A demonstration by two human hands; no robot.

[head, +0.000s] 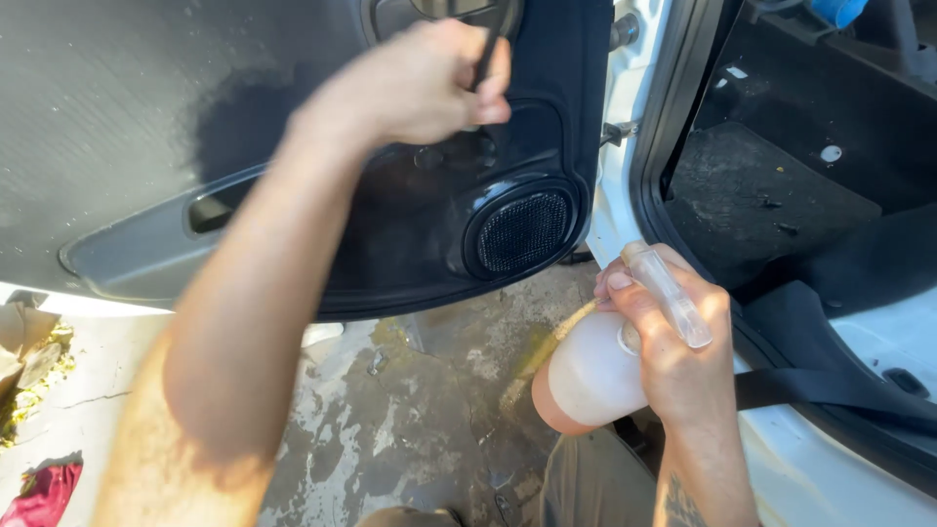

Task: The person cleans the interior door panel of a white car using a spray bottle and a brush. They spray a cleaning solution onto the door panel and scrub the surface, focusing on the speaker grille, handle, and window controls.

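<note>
two hands work at the inner side of an open car door. the left hand (425, 83) is raised and its fingers are closed around a thin dark tool (493, 44), maybe the handle of a brush; the working end is hidden behind the hand, so i cannot tell what it is. it is held against the upper part of the black door panel (127, 117), above the round speaker grille (522, 231). the right hand (673, 342) is lower, near the door edge, and it is wrapped around a whitish spray bottle (590, 376) with a clear trigger head (669, 293); the fingers are pressed on the neck. the bottle does not touch the door.

how much is done is hard to judge. the panel around the speaker looks darker and perhaps wet, while the wide ribbed part on the left looks grey and dusty, so i think that part is not yet treated. the concrete ground (410, 410) below has wet patches. a red cloth (44, 493) lies at the bottom left.
</note>
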